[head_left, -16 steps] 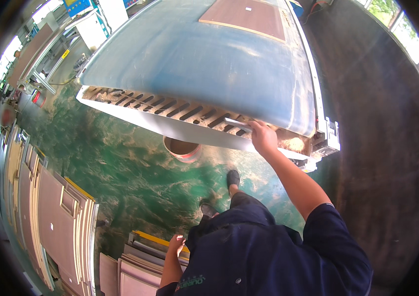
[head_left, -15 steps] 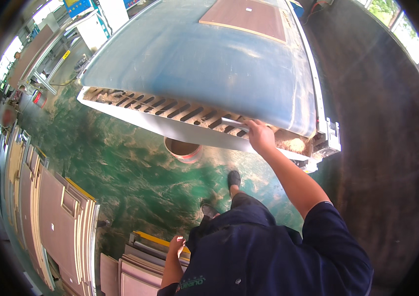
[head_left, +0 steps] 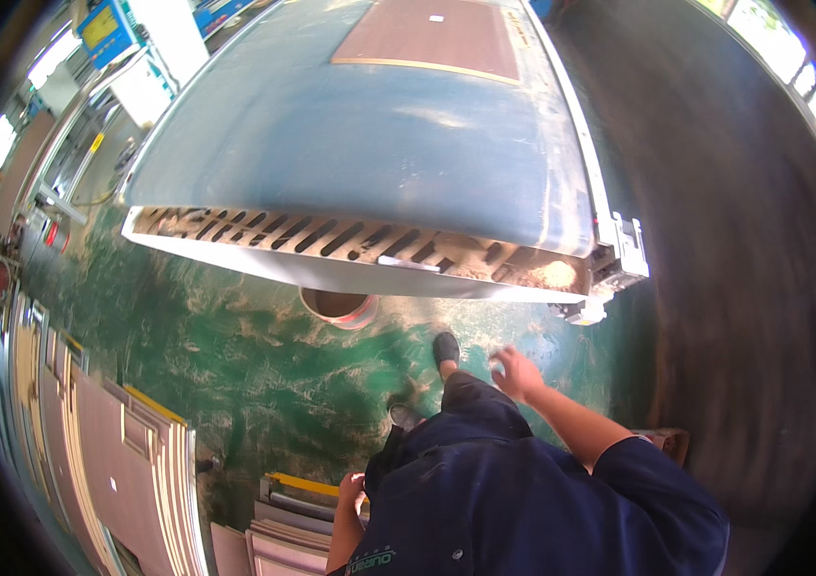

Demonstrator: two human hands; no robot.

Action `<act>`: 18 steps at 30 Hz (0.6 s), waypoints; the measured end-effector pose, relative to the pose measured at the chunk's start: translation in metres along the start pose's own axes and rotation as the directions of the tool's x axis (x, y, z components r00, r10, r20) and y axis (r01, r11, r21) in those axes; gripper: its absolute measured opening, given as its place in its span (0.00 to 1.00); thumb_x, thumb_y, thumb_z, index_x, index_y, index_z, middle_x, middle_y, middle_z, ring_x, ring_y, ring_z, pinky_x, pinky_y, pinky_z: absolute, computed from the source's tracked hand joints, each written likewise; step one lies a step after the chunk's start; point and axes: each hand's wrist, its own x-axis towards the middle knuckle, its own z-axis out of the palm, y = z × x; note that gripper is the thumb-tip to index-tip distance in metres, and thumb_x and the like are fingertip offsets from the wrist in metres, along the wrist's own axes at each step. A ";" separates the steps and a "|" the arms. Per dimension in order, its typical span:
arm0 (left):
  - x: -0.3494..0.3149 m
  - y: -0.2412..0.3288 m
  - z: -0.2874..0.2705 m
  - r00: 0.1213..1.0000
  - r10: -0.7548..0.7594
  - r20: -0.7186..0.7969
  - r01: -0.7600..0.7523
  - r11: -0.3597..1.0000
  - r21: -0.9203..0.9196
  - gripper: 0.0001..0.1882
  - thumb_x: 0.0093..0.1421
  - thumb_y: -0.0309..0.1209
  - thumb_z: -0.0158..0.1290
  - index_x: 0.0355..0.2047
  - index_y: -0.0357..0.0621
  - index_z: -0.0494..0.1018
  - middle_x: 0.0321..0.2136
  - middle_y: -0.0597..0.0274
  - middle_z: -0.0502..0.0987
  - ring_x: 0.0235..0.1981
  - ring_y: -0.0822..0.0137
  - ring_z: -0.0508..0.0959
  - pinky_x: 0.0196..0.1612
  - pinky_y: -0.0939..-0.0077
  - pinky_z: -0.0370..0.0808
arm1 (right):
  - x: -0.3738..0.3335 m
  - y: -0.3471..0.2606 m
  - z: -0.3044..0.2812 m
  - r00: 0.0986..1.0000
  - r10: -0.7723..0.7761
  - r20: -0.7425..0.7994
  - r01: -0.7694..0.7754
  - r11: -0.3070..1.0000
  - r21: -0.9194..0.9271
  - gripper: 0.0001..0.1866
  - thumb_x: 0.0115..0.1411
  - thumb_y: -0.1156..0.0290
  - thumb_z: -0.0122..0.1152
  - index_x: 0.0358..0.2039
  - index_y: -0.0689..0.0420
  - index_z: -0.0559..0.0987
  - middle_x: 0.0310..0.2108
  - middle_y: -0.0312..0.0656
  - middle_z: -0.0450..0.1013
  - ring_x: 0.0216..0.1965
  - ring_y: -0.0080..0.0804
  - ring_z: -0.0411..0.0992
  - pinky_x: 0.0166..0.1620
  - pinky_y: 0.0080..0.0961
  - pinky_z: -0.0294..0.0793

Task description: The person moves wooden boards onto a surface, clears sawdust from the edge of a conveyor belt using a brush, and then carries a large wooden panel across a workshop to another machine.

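A wide conveyor belt [head_left: 331, 144], blue-grey, ends above a slotted tray [head_left: 278, 233] dusted with sawdust. A pale flat strip [head_left: 410, 264] lies on the tray's front edge, with no hand on it. Below that edge, over the floor, my right hand [head_left: 517, 374] hangs apart from the tray, its fingers loosely bent and spread, nothing seen in them. My left hand [head_left: 352, 490] is low beside my body, near stacked panels. Its fingers are curled closed; a small whitish spot shows at them, and what they hold, if anything, is hidden.
A brown panel [head_left: 432, 38] rests on the belt. An open bucket [head_left: 341, 307] stands under the tray. Board stacks [head_left: 129, 451] lean at the left, with more boards [head_left: 283, 538] near my left hand. A metal bracket [head_left: 622, 252] juts from the machine's right corner.
My right hand has let go of the pale strip and drawn back toward my body. The strip stays on the tray edge. The whole view has shifted slightly.
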 end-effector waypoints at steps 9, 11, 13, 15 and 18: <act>0.069 -0.002 -0.025 0.998 0.022 0.066 0.001 0.946 -0.325 0.11 0.52 0.27 0.47 0.36 0.38 0.69 0.26 0.60 0.72 0.22 0.70 0.72 0.23 0.80 0.67 | -0.143 0.148 0.093 0.445 0.662 0.603 -0.872 0.472 0.126 0.21 0.55 0.50 0.49 0.38 0.55 0.73 0.23 0.42 0.70 0.19 0.31 0.69 0.19 0.32 0.70; 0.071 0.019 -0.032 0.999 0.029 0.043 -0.017 0.965 -0.260 0.12 0.51 0.29 0.48 0.37 0.40 0.69 0.26 0.61 0.72 0.23 0.70 0.72 0.23 0.80 0.66 | -0.148 0.146 0.097 0.423 0.647 0.634 -0.891 0.423 0.164 0.23 0.54 0.48 0.48 0.39 0.55 0.73 0.24 0.43 0.71 0.21 0.32 0.70 0.22 0.34 0.72; 0.073 0.028 -0.038 0.999 0.039 0.030 -0.030 0.966 -0.256 0.12 0.51 0.30 0.49 0.37 0.41 0.69 0.26 0.62 0.72 0.22 0.70 0.72 0.22 0.80 0.66 | -0.133 0.122 0.088 0.431 0.630 0.646 -0.898 0.372 0.236 0.23 0.54 0.48 0.49 0.41 0.54 0.73 0.26 0.43 0.71 0.21 0.32 0.71 0.23 0.36 0.73; 0.075 0.034 -0.041 0.998 0.049 0.026 -0.041 0.967 -0.250 0.12 0.50 0.29 0.48 0.37 0.42 0.69 0.26 0.62 0.72 0.22 0.71 0.72 0.22 0.80 0.65 | -0.109 0.088 0.072 0.477 0.543 0.691 -0.879 0.302 0.369 0.23 0.54 0.49 0.49 0.41 0.54 0.73 0.29 0.43 0.71 0.23 0.32 0.71 0.25 0.36 0.74; 0.072 0.033 -0.037 0.997 0.067 0.047 -0.054 0.970 -0.237 0.12 0.51 0.29 0.48 0.37 0.42 0.69 0.26 0.62 0.72 0.21 0.71 0.72 0.20 0.80 0.65 | -0.081 0.076 0.065 0.571 0.534 0.624 -0.821 0.344 0.456 0.22 0.54 0.51 0.49 0.41 0.54 0.73 0.33 0.43 0.70 0.25 0.33 0.72 0.26 0.35 0.74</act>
